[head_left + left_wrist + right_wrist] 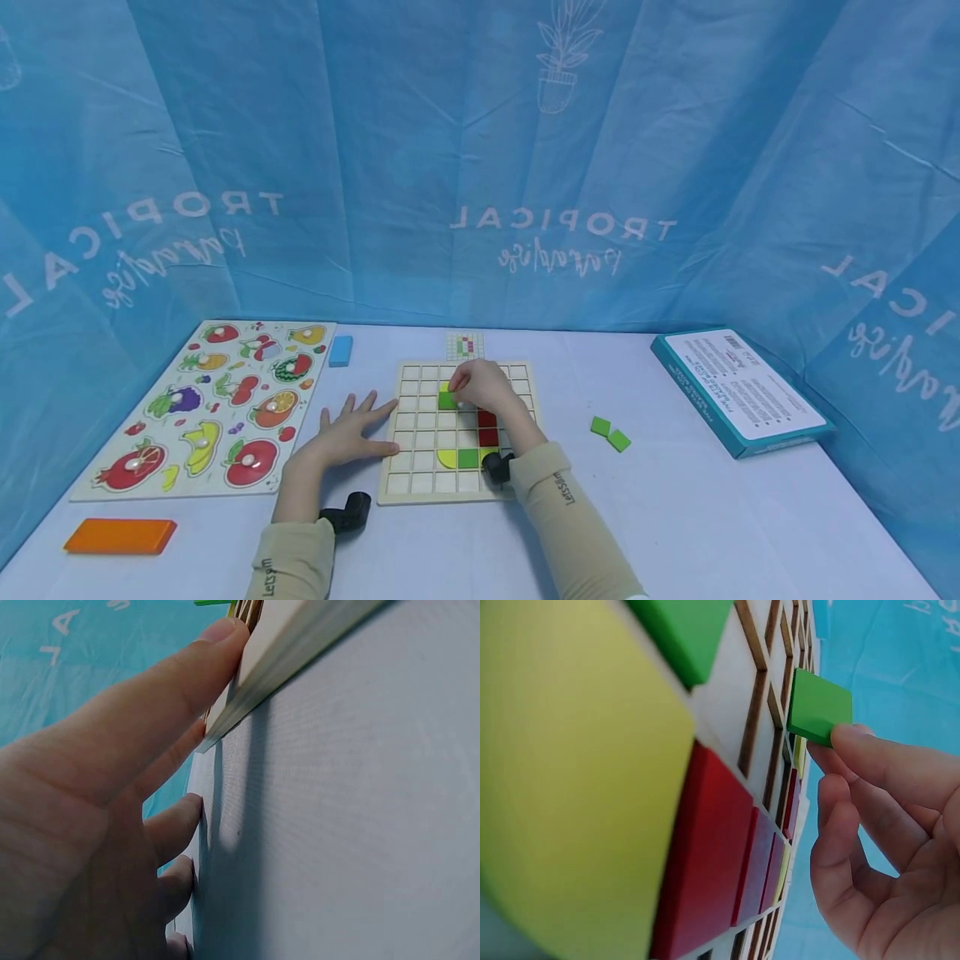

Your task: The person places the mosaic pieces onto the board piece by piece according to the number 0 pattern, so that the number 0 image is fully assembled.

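Observation:
A wooden grid board (442, 497) lies in the middle of the table. My right hand (483, 387) is over its upper part, pinching a green square tile (820, 706) between thumb and fingers, tilted against the grid in the right wrist view. Red tiles (488, 437), a green tile (468, 459) and a rounded yellow tile (447, 458) sit in grid cells. At the board's left edge, my left hand (351, 433) spreads its fingers; its thumb (202, 671) and index finger touch the board. Behind the board lies a small pattern card (465, 345).
Two loose green tiles (611, 433) lie right of the board, with a teal box (738, 387) farther right. A fruit puzzle board (187, 417) covers the left side. Near it are a blue block (341, 351) and an orange block (120, 536). A blue curtain (405, 167) hangs behind.

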The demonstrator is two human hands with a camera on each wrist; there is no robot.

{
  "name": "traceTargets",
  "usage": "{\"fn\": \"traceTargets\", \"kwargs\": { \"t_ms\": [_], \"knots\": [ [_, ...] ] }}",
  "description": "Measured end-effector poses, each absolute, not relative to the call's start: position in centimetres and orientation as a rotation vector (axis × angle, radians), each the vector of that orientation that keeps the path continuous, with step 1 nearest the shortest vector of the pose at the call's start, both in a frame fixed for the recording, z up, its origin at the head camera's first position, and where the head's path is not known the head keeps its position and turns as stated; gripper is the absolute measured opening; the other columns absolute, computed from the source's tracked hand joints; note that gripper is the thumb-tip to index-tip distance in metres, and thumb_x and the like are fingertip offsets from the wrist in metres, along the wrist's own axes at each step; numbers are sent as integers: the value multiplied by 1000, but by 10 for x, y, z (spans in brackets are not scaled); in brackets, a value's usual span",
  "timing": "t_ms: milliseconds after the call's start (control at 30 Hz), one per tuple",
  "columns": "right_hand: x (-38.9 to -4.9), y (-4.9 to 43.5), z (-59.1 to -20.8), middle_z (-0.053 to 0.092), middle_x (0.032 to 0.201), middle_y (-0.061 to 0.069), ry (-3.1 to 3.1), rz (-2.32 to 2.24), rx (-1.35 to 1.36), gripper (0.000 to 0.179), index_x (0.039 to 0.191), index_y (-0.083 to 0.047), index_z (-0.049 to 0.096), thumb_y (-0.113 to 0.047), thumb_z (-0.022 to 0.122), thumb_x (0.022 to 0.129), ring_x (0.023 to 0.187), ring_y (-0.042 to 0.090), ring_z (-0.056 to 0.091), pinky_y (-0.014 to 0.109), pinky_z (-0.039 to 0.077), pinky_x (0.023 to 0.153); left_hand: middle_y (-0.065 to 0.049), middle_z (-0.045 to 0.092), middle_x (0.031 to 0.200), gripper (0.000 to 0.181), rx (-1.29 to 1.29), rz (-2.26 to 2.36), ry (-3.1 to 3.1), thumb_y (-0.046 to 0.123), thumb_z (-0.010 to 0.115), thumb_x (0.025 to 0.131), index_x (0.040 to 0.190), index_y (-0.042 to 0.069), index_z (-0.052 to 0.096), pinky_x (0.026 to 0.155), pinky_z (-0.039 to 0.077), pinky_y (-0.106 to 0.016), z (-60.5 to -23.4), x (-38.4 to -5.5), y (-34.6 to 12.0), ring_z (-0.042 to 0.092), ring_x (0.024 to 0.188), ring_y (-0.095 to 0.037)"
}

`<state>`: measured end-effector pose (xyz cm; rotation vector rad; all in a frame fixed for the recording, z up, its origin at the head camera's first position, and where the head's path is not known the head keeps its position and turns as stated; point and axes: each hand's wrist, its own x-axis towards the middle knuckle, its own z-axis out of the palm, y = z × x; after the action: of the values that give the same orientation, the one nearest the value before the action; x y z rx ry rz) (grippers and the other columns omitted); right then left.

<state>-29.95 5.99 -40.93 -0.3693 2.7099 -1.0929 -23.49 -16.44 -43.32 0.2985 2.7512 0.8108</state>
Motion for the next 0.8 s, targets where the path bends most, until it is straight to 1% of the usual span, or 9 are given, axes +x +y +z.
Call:
{"fn": "traceTargets", "kwargs": {
  "t_ms": [200, 433, 500, 667, 800],
  "knots": [
    [-298, 57, -409, 62, 73, -1, 2740, -1026, -361, 8, 77, -9, 69, -1, 70, 77, 65, 13, 52, 23, 42, 55, -28, 17, 148, 84, 298, 813, 2750, 48, 69, 75, 142, 9, 36, 99, -8, -72, -433, -233, -165, -2, 134, -53],
    [-297, 57, -406, 60, 76, 1, 2768, -875, -359, 19, 87, -12, 72, 3, 66, 77, 61, 13, 47, 23, 39, 52, -28, 17, 149, 84, 300, 816, 2748, 47, 69, 75, 142, 9, 35, 99, -8, -71, -433, -233, -166, -2, 134, -53],
    [-297, 58, -405, 62, 81, 2, 2759, -861, -360, 21, 90, -13, 73, 3, 65, 78, 62, 14, 46, 23, 39, 52, -28, 16, 149, 85, 295, 817, 2746, 48, 69, 75, 143, 9, 35, 99, -9, -71, -433, -233, -166, -2, 134, -53],
    [-296, 60, -409, 66, 104, 5, 2756, -828, -357, 26, 96, -14, 74, 3, 66, 78, 69, 15, 47, 23, 38, 55, -27, 15, 149, 85, 284, 820, 2736, 49, 68, 75, 143, 10, 34, 99, -11, -70, -435, -235, -166, -4, 135, -52],
    [-297, 61, -410, 66, 111, 5, 2748, -822, -364, 29, 99, -15, 74, 4, 65, 78, 69, 16, 47, 23, 37, 56, -27, 15, 149, 86, 281, 821, 2734, 50, 68, 75, 143, 10, 34, 99, -11, -70, -434, -236, -165, -4, 135, -51]
  ]
}}
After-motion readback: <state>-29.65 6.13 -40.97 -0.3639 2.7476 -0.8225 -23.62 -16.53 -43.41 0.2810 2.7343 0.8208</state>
